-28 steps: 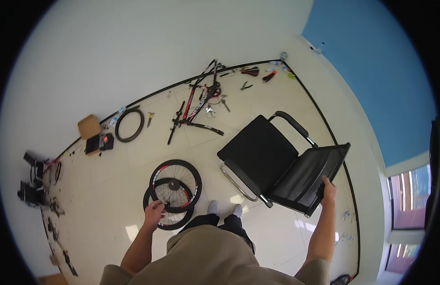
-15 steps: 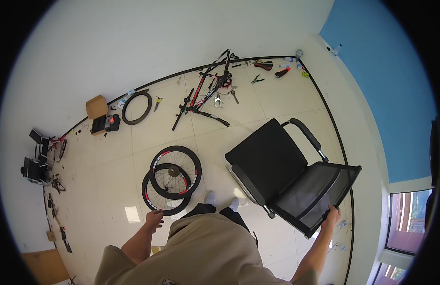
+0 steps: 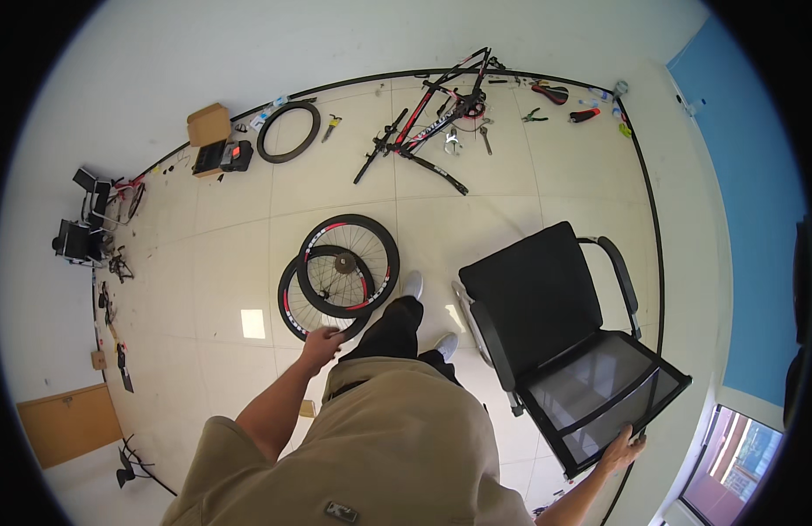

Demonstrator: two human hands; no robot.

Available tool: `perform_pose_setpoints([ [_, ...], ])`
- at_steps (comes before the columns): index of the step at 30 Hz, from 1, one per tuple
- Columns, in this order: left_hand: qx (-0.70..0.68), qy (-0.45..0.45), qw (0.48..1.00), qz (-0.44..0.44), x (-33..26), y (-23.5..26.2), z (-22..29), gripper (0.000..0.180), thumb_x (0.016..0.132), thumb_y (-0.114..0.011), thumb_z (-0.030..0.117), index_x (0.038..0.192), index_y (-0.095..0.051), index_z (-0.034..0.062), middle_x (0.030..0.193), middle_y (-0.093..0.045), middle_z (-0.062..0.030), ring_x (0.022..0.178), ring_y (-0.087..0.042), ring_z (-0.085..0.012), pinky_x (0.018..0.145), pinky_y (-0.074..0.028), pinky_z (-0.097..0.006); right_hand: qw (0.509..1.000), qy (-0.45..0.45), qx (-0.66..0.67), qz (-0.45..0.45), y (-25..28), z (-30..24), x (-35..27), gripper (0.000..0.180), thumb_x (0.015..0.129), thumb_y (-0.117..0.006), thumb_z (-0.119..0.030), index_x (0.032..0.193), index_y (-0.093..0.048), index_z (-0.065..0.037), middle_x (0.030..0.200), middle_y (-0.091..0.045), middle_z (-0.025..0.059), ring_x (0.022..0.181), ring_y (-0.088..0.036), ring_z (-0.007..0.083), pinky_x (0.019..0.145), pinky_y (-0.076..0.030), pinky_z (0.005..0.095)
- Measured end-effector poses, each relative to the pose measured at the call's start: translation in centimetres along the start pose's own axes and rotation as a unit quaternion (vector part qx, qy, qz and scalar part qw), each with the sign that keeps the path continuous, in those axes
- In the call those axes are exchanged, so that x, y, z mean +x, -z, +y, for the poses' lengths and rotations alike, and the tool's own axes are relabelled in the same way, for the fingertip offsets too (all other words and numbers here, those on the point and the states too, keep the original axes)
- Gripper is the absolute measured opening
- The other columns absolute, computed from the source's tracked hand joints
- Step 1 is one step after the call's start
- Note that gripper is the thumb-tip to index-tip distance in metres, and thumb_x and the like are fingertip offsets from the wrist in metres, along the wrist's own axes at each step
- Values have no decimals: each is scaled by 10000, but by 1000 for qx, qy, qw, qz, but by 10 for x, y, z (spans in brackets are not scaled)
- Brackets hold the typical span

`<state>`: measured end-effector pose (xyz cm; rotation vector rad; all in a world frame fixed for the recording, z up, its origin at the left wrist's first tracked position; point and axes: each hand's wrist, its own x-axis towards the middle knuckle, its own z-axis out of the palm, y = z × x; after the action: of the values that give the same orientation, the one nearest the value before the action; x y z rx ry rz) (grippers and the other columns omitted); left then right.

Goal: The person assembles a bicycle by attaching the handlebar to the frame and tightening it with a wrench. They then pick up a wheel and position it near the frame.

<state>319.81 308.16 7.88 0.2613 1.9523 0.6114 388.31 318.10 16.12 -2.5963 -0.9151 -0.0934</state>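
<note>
**Mia:** What was the person doing with the right hand [image 3: 618, 449]?

**Ben:** It was closed on the top edge of the black chair [image 3: 555, 337]. The chair was tipped back, close by on the right side.

**Mia:** And the left hand [image 3: 320, 344]?

**Ben:** It hung low by the leg, fingers bent a little, holding nothing. It was just beside two bike wheels [image 3: 340, 276] that lay flat on the floor, one on top of the other.

**Mia:** So what step was it?

**Ben:** I think it was the moving-the-chair step. The grip was only on one edge, so the next bit would need a firm hold and a slow pull, or the chair could bump the wheels.

**Mia:** What was farther away?

**Ben:** A red and black bike frame [image 3: 432, 118] lay near the wall with tools around it. A loose black tyre [image 3: 288, 131] and a cardboard box [image 3: 209, 124] were there too.
</note>
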Motion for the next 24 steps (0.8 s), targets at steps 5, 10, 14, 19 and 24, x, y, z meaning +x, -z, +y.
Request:
perform_pose_setpoints([
  [5,234,46,969,-58,13,48,-60,303,830,-683,259,1055,-700,56,757,-693,-121,717,-672,-183,616,-530,-353,993,113,-4,31,-14,-68,-7,504,870,-595,-220,1310,-534,19,1276,-573,231,1195,-539,378,1038,-412,434],
  [10,310,-58,902,-294,-15,95,-22,303,854,-661,296,1005,-728,42,914,-728,-147,810,-674,-200,779,-525,-350,992,88,82,-30,-70,-118,-13,419,815,-557,-86,1209,-598,52,1153,-648,222,1081,-623,337,972,-467,411],
  [14,271,149,897,-316,-9,123,86,349,873,-667,282,1094,-708,15,1015,-712,-130,921,-623,-172,822,-508,-353,986,20,105,-131,-140,-133,-39,302,810,-553,-76,1052,-683,50,948,-704,167,895,-663,267,844,-517,368],
  [19,228,152,904,-327,26,153,110,402,821,-729,243,1152,-682,19,1050,-708,-111,939,-623,-157,853,-500,-335,958,-9,93,-272,-182,-202,-106,277,800,-588,-86,1018,-705,40,907,-714,140,869,-670,234,822,-514,332],
  [24,168,99,925,-327,67,162,92,482,808,-774,229,1209,-643,-5,1106,-697,-92,985,-620,-149,906,-484,-332,932,-80,50,-350,-194,-274,-141,295,769,-612,-87,1023,-713,25,1006,-709,162,962,-670,254,866,-508,350],
])
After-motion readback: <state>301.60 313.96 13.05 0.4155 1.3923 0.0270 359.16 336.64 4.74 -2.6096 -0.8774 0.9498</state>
